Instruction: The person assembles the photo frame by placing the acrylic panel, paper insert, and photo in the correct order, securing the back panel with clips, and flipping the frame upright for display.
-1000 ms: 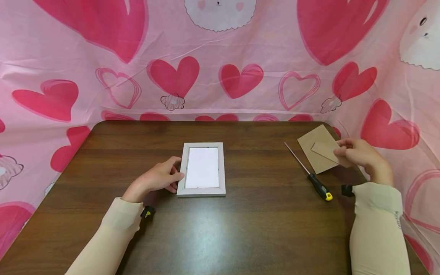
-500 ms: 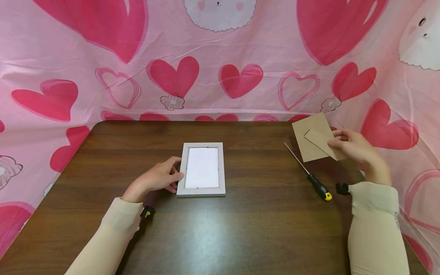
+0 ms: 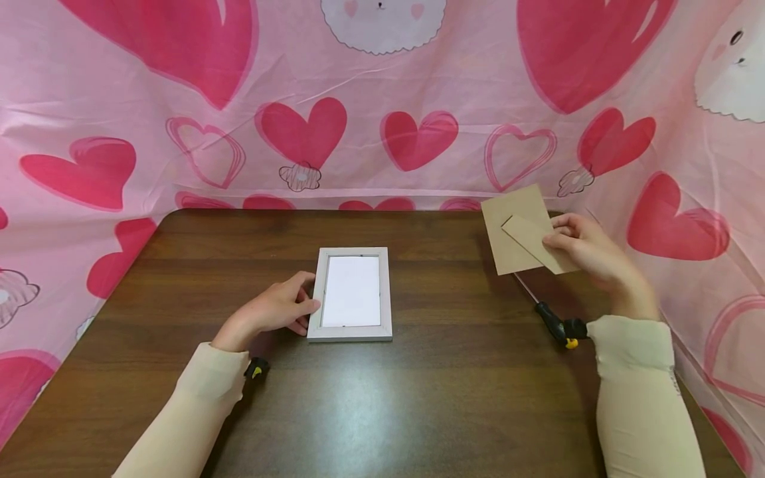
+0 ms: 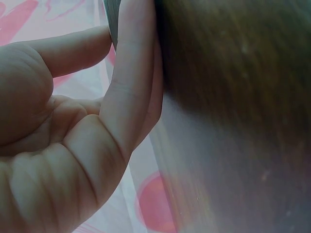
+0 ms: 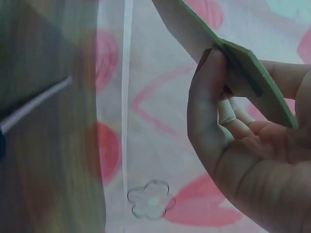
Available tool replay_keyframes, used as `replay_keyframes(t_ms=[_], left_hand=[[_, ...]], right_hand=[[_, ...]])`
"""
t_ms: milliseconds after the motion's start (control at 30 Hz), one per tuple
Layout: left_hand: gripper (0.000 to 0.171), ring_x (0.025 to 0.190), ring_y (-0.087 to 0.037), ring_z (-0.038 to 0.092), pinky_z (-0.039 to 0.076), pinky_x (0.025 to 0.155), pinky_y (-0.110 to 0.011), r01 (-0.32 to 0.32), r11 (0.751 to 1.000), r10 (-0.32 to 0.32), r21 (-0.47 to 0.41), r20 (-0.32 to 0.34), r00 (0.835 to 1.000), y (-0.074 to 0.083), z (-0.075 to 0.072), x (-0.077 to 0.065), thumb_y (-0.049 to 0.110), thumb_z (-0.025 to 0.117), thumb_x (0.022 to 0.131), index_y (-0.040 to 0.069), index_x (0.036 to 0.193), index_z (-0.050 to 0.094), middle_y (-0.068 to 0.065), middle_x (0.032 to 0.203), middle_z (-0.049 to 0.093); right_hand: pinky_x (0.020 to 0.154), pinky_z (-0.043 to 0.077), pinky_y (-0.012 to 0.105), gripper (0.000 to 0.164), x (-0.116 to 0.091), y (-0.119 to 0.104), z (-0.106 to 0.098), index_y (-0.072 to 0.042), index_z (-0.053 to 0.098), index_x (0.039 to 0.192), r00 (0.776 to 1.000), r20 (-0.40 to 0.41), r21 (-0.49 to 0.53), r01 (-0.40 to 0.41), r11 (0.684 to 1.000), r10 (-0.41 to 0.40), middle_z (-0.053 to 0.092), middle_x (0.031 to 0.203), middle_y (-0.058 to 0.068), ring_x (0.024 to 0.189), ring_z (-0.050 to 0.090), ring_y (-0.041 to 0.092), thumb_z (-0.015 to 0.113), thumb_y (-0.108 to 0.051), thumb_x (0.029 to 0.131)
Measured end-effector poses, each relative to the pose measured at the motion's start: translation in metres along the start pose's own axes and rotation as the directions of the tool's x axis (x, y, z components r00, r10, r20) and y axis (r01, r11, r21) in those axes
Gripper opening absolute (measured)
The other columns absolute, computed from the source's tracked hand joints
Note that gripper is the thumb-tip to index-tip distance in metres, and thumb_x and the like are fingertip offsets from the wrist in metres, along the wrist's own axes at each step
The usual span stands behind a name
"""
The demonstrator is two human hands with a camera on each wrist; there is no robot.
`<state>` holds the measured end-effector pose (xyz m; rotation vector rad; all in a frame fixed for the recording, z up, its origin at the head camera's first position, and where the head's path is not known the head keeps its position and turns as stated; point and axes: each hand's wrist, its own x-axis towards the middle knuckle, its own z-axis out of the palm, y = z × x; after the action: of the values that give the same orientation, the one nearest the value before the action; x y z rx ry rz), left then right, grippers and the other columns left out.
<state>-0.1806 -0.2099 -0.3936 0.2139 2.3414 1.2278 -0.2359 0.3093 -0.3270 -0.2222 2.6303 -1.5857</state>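
Observation:
In the head view a pale picture frame [image 3: 349, 334] lies on the table left of the middle, a white sheet [image 3: 351, 292] showing inside its border. My left hand [image 3: 276, 309] grips its left edge, thumb on the border and fingers along the side. A sliver of the frame's edge [image 4: 112, 19] appears in the left wrist view. Over at the right, my right hand [image 3: 588, 249] pinches a brown frame backing board [image 3: 517, 209] by its stand flap [image 3: 532, 242]. The board is raised off the table and tilted. From the side, the right wrist view shows the board [image 5: 243, 73] between thumb and fingers.
A screwdriver [image 3: 551, 320] with a black and yellow handle lies on the brown wooden table [image 3: 358, 411], below the raised board, which hides its tip. Pink heart-patterned cloth [image 3: 418, 79] hangs behind the table and along its sides.
My right hand has lifted the backing board from the table's right side and carried it leftward, over the screwdriver's tip. The left hand and the picture frame have stayed put.

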Motion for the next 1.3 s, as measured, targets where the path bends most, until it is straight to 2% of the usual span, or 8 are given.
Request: replay_keyframes(t_ms=[233,400,533,700,933,1300], left_hand=[[0.057,0.071,-0.026,0.062,0.058,0.062,-0.036,-0.007,1.000,0.007,0.011,-0.003,1.000,0.001,0.000,-0.001,0.012,0.061,0.094,0.006,0.141,0.030,-0.020,0.099,0.052],[0.058,0.072,-0.026,0.062,0.058,0.063,-0.036,-0.007,1.000,0.007,0.023,-0.003,1.000,0.001,-0.001,-0.001,0.014,0.062,0.094,0.006,0.141,0.029,-0.019,0.099,0.052],[0.058,0.071,-0.026,0.062,0.058,0.063,-0.035,-0.010,1.000,0.010,0.025,-0.004,1.000,0.000,0.000,0.000,0.013,0.062,0.094,0.006,0.141,0.029,-0.019,0.098,0.052],[0.059,0.072,-0.025,0.062,0.058,0.063,-0.035,-0.003,1.000,0.003,0.031,-0.005,1.000,0.001,0.001,0.001,0.015,0.062,0.094,0.007,0.142,0.029,-0.018,0.099,0.052],[0.060,0.072,-0.024,0.062,0.058,0.064,-0.034,0.005,0.999,-0.004,0.049,-0.010,1.000,0.000,0.001,0.002,0.016,0.063,0.094,0.008,0.142,0.029,-0.017,0.099,0.052],[0.060,0.072,-0.024,0.061,0.058,0.062,-0.034,0.001,0.999,-0.001,0.046,-0.017,1.000,0.000,0.003,0.003,0.016,0.063,0.093,0.008,0.143,0.029,-0.017,0.099,0.052]], right_hand=[[0.060,0.052,0.023,0.032,0.002,-0.019,0.027,-0.002,0.041,0.119,1.000,0.008,-0.006,0.002,1.000,-0.001,0.060,0.093,-0.001,0.075,0.060,0.011,0.058,-0.015,0.096],[0.061,0.055,0.027,0.030,0.003,-0.032,0.051,-0.002,0.040,0.119,0.999,0.035,0.070,0.020,0.997,-0.023,0.060,0.096,0.004,0.076,0.062,0.016,0.057,-0.014,0.096],[0.063,0.056,0.030,0.029,0.002,-0.038,0.072,-0.001,0.040,0.119,0.996,0.080,0.144,0.038,0.989,-0.050,0.058,0.099,0.009,0.079,0.062,0.020,0.056,-0.012,0.097],[0.065,0.056,0.030,0.032,0.002,-0.042,0.094,0.001,0.040,0.121,0.987,0.141,0.145,0.062,0.987,-0.083,0.056,0.103,0.015,0.083,0.061,0.022,0.055,-0.013,0.097],[0.065,0.056,0.034,0.031,-0.002,-0.049,0.128,-0.002,0.042,0.120,0.981,0.177,0.188,0.040,0.981,-0.074,0.055,0.106,0.018,0.085,0.060,0.027,0.058,-0.011,0.095],[0.067,0.056,0.034,0.033,-0.002,-0.053,0.195,0.000,0.042,0.119,0.963,0.262,0.298,-0.016,0.954,-0.066,0.057,0.105,0.019,0.086,0.061,0.029,0.060,-0.007,0.092]])
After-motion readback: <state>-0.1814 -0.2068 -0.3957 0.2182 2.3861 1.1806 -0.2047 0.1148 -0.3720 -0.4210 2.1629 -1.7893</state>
